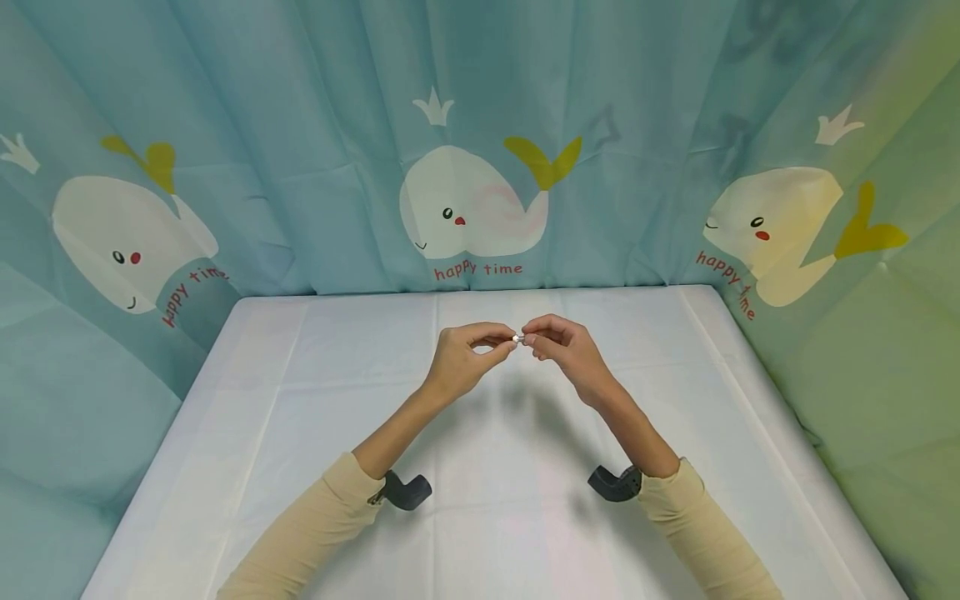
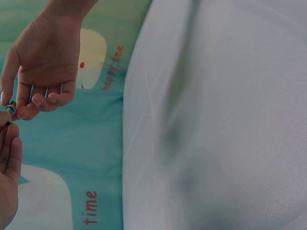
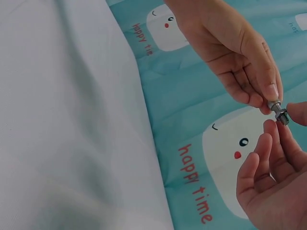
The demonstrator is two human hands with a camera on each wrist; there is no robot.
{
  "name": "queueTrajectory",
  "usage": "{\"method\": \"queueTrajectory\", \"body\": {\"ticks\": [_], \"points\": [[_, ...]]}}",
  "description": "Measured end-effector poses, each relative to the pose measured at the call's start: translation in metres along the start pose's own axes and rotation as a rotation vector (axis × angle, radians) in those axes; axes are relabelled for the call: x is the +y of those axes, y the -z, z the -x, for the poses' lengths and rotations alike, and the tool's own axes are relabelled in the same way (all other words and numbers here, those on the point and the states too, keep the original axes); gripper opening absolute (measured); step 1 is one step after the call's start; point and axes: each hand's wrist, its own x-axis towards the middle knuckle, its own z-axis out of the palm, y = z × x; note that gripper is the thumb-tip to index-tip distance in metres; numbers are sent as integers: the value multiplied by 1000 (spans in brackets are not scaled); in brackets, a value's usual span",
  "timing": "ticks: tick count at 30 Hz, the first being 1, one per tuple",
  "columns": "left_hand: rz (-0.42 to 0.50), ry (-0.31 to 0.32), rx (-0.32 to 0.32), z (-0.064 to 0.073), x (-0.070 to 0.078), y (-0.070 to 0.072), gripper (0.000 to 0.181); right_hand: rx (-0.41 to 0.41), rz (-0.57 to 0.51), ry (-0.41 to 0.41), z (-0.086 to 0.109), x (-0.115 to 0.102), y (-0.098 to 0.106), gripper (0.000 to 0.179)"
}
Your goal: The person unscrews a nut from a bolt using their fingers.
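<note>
A small metal bolt (image 3: 277,108) with a nut (image 3: 283,118) on it is held between both hands above the table. My left hand (image 1: 459,358) pinches one end between thumb and fingertips. From the other side my right hand (image 1: 568,350) has thumb and fingertips at the nut end. In the right wrist view my left hand (image 3: 235,52) comes from above, and my right hand (image 3: 273,187) lies below with its fingers bent. The left wrist view shows the bolt (image 2: 11,107) at its left edge, partly covered by fingertips.
A white-covered table (image 1: 480,533) lies beneath the hands. Blue-green curtains (image 1: 322,208) with whale prints stand along its back and sides. A black curved piece sits at each wrist, the left one (image 1: 408,492) and the right one (image 1: 615,483), next to beige sleeves.
</note>
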Motion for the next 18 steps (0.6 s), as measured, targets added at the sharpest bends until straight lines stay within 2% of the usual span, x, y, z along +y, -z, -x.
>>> {"method": "queueTrajectory", "body": {"ticks": [3, 10, 18], "points": [[4, -1, -6, 0, 10, 2, 9, -1, -14, 1, 0, -1, 0, 23], [18, 5, -5, 2, -18, -1, 10, -3, -2, 22, 0, 0, 0, 21], [28, -6, -13, 2, -23, -1, 9, -21, 14, 62, 0, 1, 0, 17]]}}
